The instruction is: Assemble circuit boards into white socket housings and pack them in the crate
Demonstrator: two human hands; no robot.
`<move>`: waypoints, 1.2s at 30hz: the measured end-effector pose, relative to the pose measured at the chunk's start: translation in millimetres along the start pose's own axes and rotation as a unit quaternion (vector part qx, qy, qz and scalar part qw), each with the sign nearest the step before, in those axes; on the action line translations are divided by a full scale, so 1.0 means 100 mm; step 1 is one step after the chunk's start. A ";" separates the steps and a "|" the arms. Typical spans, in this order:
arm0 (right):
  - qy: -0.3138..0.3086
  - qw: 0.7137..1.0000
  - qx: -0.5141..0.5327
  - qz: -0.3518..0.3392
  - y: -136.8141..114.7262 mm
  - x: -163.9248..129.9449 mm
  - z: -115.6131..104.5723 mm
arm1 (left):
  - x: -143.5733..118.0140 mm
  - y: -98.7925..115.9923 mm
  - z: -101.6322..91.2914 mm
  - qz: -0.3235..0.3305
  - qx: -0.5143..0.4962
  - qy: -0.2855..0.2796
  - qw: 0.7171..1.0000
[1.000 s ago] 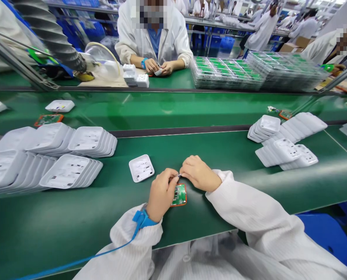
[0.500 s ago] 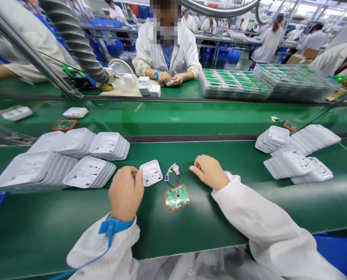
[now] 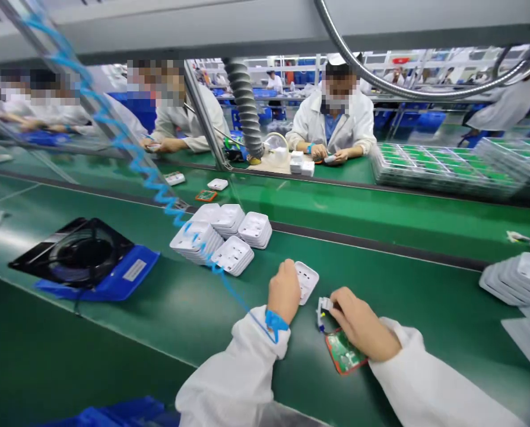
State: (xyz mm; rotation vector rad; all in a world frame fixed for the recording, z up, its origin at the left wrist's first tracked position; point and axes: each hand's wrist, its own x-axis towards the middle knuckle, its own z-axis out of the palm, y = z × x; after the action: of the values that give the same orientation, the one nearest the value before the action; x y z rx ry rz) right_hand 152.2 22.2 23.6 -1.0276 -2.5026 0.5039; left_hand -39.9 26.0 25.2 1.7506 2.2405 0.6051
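Observation:
My left hand (image 3: 285,290), with a blue wrist strap, is closed on the left edge of a white square plastic cover (image 3: 308,282) whose inner side faces up. Some of its fingertips are hidden behind the hand. To the right, my right hand (image 3: 358,323) pinches a small white connector (image 3: 324,305) on short wires. Those wires lead to a green circuit board (image 3: 345,352) with an orange rim, lying on the green bench and partly covered by the right hand.
Stacks of white covers (image 3: 233,255) stand left of my hands, and more white covers (image 3: 520,277) are at the far right. A black fan (image 3: 84,252) rests on a blue tray (image 3: 135,274). A coiled blue cord (image 3: 142,172) crosses the left side. A co-worker (image 3: 333,121) sits opposite.
The view has swung left, bringing the fan into sight. My right hand has moved left to the wires and taken hold of the connector. My left hand has closed on the cover's edge.

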 end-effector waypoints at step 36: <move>0.142 0.982 0.050 0.115 0.15 -0.06 -0.32 | -0.29 0.55 0.29 -0.017 -0.446 -0.050 0.894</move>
State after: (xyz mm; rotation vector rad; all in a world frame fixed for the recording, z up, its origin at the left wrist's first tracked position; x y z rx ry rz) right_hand 180.9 33.5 42.9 -1.2598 -2.1008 0.5048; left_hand 27.3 14.0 22.8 1.2062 1.4992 1.2423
